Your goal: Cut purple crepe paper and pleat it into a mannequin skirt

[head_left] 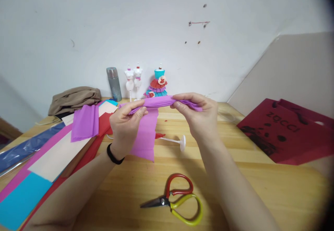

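Both my hands hold a gathered strip of purple crepe paper (159, 102) stretched level above the table. My left hand (125, 128) pinches its left end between thumb and fingers, a black band round the wrist. At the other end my right hand (202, 114) pinches the folds, and the tip pokes out under its fingers. A flat purple sheet (146, 137) hangs or lies below the strip; whether the two are joined I cannot tell. Behind it, a white stand (182, 143) lies on its side with something red at its left. Scissors (169, 199) with red and yellow handles lie nearer me.
Coloured paper sheets (60, 151) and a folded purple piece (85, 123) lie at left, before a brown cloth (74, 100). A flask (114, 84), two small white mannequins (129, 81) and a dressed one (159, 83) stand along the wall. A red bag (284, 133) is at right.
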The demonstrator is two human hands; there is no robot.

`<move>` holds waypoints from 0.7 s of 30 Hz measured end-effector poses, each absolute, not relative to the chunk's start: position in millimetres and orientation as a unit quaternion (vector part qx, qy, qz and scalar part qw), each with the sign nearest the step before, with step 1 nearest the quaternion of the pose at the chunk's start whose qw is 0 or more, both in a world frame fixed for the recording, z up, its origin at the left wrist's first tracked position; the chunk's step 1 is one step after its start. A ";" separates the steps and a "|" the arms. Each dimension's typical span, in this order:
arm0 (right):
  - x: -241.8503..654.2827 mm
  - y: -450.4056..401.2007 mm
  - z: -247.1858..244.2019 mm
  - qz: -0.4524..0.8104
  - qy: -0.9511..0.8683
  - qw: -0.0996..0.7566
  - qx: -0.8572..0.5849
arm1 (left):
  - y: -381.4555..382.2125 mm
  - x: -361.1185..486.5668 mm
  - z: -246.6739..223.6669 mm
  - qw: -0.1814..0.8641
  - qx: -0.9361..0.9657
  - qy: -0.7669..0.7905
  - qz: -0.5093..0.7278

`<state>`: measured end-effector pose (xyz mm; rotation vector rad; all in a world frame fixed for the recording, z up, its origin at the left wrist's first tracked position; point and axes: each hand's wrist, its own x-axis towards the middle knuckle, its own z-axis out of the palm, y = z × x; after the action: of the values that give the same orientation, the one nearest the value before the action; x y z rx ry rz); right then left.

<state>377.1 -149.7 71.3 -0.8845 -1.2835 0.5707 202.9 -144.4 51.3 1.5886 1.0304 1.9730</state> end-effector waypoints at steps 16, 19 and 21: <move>384.0 -149.4 73.7 0.188 -0.630 0.648 -0.385 | -143.2 201.0 54.1 0.202 0.561 0.357 0.719; 385.3 -148.7 73.4 0.208 -0.627 0.651 -0.375 | -143.5 200.0 54.8 0.190 0.567 0.372 0.710; 385.3 -148.8 73.6 0.226 -0.623 0.651 -0.370 | -143.4 199.9 54.9 0.193 0.569 0.372 0.708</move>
<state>385.3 -148.8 73.6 -0.8400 -1.4158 0.5143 199.9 -143.4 54.9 1.5973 1.0425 1.9852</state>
